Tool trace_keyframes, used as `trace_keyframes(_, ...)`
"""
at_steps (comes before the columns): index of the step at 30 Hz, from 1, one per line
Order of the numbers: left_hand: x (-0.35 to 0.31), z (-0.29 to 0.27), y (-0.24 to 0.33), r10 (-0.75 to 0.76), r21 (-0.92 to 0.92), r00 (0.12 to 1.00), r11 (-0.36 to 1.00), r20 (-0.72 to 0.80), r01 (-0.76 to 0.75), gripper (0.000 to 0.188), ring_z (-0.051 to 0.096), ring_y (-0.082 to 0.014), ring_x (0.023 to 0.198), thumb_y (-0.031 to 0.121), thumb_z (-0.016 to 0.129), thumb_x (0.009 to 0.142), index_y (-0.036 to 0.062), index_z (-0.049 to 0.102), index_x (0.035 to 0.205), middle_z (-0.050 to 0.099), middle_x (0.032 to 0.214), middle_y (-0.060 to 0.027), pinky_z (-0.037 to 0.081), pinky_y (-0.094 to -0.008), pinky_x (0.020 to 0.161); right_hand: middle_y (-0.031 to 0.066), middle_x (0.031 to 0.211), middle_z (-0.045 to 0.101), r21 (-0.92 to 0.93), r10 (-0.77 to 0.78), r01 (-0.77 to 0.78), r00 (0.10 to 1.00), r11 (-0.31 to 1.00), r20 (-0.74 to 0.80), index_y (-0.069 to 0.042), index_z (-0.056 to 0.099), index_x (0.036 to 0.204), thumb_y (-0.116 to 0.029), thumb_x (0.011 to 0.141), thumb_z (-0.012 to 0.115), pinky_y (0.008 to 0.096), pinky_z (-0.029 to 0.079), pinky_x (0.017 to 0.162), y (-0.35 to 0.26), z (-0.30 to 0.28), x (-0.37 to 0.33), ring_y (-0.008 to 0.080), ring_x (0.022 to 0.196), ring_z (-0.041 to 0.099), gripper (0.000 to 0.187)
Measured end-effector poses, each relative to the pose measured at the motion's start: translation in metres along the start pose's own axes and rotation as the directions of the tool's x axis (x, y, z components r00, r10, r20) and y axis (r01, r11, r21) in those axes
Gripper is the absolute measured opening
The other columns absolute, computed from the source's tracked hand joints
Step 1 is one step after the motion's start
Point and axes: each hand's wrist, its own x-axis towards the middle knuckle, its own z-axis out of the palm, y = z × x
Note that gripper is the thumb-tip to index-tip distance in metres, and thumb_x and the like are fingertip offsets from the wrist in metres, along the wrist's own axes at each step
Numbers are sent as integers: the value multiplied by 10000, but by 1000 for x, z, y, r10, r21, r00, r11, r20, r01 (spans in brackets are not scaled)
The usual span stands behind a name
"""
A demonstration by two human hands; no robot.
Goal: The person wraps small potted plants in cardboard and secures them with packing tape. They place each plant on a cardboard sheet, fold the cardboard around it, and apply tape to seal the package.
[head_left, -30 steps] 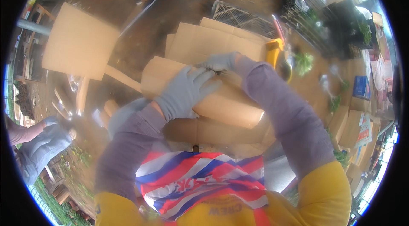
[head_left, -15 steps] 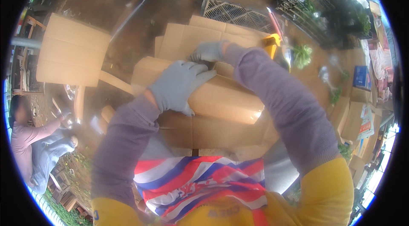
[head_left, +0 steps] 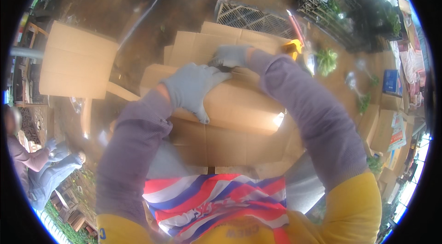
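A brown cardboard box (head_left: 244, 106), partly folded, lies across the middle in front of me. My left hand (head_left: 191, 90), in a grey glove, grips it from above, its thumb down the near face and its fingers over the top. Just beyond those fingertips my right hand (head_left: 230, 56), gloved too, is closed at a dark gap in the cardboard. Its fingers are mostly turned away, so what they hold is hidden. Behind the box stand upright cardboard flaps (head_left: 198, 43). Under its near side lies a flat cardboard sheet (head_left: 239, 145).
A yellow-handled tool (head_left: 293, 48) is right of the flaps, near a leafy green vegetable (head_left: 326, 61). Black plastic crates (head_left: 248, 16) are beyond and at the far right. A cardboard sheet (head_left: 78, 62) stands at left; a seated person (head_left: 39, 165) is below it.
Both hands stay at the box with little movement. The view has shifted slightly, and the person at the left has leaned back and drawn a hand in.
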Motion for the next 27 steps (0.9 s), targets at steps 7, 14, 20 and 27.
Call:
trace_keyframes(7,16,-8,-13,12,-88,992,996,128,-1,1163,575,-370,1226,479,928,500,47,444,1465,585,1346,-209,471,-431,1017,142,1189,703,545,436,-342,898,766,-50,-27,685,1235,-216,996,564,329,579,829,-6,-68,-70,212,1019,697,328)
trace_keyframes(14,19,-13,-16,21,-71,992,997,126,-12,1163,573,-366,1234,459,933,495,42,444,1465,597,1334,-206,468,-430,1018,145,1139,722,129,721,-709,685,693,-107,-38,706,1195,-396,872,685,410,550,857,21,-65,-102,299,1078,680,482)
trace_keyframes(20,17,-14,-14,9,-91,989,996,145,4,1165,571,-359,1239,466,929,490,64,445,1471,592,1352,-188,462,-430,1024,170,1033,735,25,719,-720,690,694,-89,-26,727,1102,-429,782,760,409,527,830,-2,-68,-105,299,995,696,516)
trace_keyframes(27,12,-11,0,-72,1,985,997,159,73,1158,556,-344,1265,478,920,497,88,443,1478,582,1374,-183,458,-433,1026,144,873,733,147,595,-582,738,800,-318,-9,746,901,-341,797,754,394,528,778,-68,-41,-119,317,857,696,347)
